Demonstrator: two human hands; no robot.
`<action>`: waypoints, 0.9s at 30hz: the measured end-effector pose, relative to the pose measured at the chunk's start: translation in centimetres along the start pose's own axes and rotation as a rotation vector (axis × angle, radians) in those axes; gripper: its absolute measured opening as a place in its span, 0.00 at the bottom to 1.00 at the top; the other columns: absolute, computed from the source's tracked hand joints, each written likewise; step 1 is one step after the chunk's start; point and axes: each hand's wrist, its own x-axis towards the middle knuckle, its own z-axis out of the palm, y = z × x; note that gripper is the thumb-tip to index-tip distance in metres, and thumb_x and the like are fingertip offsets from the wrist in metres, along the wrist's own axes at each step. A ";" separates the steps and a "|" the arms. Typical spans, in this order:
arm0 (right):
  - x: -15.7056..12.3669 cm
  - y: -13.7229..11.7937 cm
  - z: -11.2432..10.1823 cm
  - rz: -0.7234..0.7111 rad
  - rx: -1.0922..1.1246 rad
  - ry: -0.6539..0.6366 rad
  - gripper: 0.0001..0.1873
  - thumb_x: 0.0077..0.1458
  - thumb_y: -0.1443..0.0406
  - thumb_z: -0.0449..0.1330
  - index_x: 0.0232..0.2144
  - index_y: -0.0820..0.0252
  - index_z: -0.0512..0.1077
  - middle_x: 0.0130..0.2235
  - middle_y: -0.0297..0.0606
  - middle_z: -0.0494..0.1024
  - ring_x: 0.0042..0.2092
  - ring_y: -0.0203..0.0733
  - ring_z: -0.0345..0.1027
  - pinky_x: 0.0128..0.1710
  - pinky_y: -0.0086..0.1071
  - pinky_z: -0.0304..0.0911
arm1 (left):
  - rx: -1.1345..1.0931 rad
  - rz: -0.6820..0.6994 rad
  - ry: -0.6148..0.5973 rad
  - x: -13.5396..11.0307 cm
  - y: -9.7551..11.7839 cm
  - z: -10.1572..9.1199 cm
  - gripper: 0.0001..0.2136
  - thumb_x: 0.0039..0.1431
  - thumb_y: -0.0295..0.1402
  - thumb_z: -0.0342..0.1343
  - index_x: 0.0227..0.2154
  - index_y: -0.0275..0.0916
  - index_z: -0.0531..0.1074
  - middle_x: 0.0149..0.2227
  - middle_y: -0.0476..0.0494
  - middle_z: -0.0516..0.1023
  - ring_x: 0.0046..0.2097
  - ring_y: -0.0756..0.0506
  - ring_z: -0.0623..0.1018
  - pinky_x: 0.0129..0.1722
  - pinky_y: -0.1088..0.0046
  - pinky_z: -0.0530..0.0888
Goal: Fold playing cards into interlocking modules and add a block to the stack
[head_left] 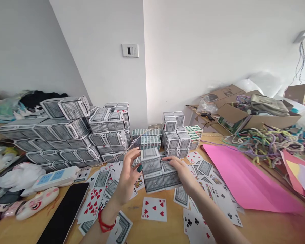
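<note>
Folded playing-card blocks with grey patterned backs form a small stack [155, 182] in front of me. An upper card block [150, 162] sits on its left side, slightly blurred. My left hand [128, 174] is beside the stack's left side, thumb and fingers apart. On the other side, my right hand [179, 169] reaches over a card block [167, 166] at the upper right, its fingers against it; part of that block is hidden by the hand. Just below the stack, a five of hearts [154, 209] lies face up on the table.
Tall card-block piles [63, 135] stand at left, smaller ones [176, 135] behind. Loose cards [94, 201] spread on both sides. A phone [64, 213], power strip [56, 177], pink paper [244, 179], tangled yarn [266, 142] and cardboard box [264, 123] surround the area.
</note>
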 end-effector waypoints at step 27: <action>-1.5 1.7 4.0 -0.033 0.378 0.075 0.15 0.53 0.51 0.48 0.32 0.54 0.63 0.41 0.39 0.69 0.41 0.45 0.65 0.37 0.36 0.62 | 0.012 -0.033 0.146 -0.1 -0.4 1.3 0.19 0.60 0.36 0.43 0.55 0.46 0.58 0.60 0.46 0.56 0.61 0.42 0.56 0.57 0.61 0.59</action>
